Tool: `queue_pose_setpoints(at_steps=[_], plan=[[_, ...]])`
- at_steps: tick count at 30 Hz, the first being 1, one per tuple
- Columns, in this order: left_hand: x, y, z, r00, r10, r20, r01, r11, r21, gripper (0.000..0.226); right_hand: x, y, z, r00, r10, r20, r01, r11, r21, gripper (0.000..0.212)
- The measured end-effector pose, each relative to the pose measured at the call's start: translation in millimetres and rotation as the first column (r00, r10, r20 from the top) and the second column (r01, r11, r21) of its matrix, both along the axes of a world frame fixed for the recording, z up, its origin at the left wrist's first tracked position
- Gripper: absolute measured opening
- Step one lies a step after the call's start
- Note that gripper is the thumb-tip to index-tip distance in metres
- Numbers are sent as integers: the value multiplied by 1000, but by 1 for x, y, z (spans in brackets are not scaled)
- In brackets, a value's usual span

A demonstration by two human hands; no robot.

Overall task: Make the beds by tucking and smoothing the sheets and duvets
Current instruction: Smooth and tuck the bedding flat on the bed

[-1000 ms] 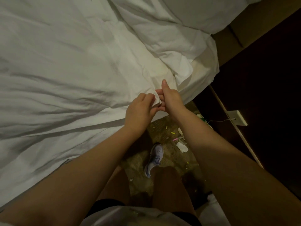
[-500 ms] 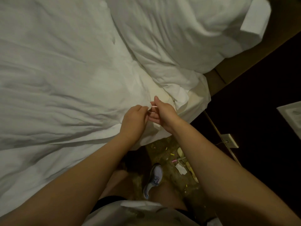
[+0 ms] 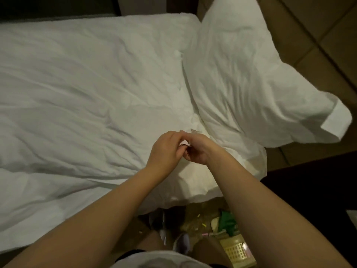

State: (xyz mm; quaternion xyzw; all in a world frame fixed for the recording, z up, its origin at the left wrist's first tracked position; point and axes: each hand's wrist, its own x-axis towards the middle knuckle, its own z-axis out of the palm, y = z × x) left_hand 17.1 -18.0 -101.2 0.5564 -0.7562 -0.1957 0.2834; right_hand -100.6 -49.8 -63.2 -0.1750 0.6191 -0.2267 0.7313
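Observation:
A wrinkled white duvet (image 3: 92, 97) covers the bed across the left and middle of the view. A white pillow (image 3: 251, 80) lies at the head end on the right, its open flap hanging off the edge. My left hand (image 3: 166, 149) and my right hand (image 3: 199, 149) meet above the duvet's near corner. Both pinch a small white piece of fabric (image 3: 184, 142) between their fingertips. What exactly that piece belongs to is hidden by my fingers.
The bed's near edge runs along my forearms. On the floor by my feet lie my shoes (image 3: 181, 242), a green cloth (image 3: 228, 223), a yellow perforated item (image 3: 237, 250) and small scraps. A brown padded headboard (image 3: 318, 35) fills the right side.
The view has risen and tilted up, showing the whole pillow and the far bed edge. My hands stay together, pinching the white fabric, now farther over the duvet.

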Motion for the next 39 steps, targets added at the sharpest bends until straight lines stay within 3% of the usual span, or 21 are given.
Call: queue_pose_setpoints(at_steps=[3,5,7,10,13,17,20,22,24,27,31,36,39], plan=[[19,2,3,997,81,-17,-80,995,52,27,15,-8,11,999,38,11,-38,998,-49,14],[31,7,0,987,150,60,-156,982,111,33,22,-15,28,1000,22,16,-21,994,-112,16],[41,14,3,962,229,148,-251,956,151,36,31,-22,54,999,40,9,-37,974,-224,14],[47,17,31,918,386,90,-395,911,122,35,44,-25,100,980,186,-68,-197,882,-429,10],[37,9,90,851,523,52,-511,846,-155,49,29,-17,162,986,160,-35,-147,772,-618,6],[-22,9,165,865,499,-46,-475,787,-394,19,-69,17,215,992,112,-52,-109,595,-796,23],[-82,30,143,897,428,112,-370,865,-339,12,-154,39,165,980,35,-196,-167,684,-710,25],[-112,52,100,905,309,292,-283,950,-131,14,-190,57,107,969,24,-245,-162,814,-559,20],[-130,78,66,895,207,394,-227,974,3,9,-208,73,58,958,37,-286,-165,883,-439,22],[-134,108,32,910,211,356,-234,972,22,7,-204,80,23,938,70,-339,-195,916,-351,25],[-114,122,23,895,312,318,-336,942,22,9,-174,77,18,946,109,-307,-223,903,-367,29],[-91,140,12,896,323,304,-336,942,-10,11,-170,77,14,983,30,-179,-88,942,-323,18],[-83,144,1,873,314,373,-338,941,-1,12,-168,71,18,996,29,-86,-56,945,-324,15]])
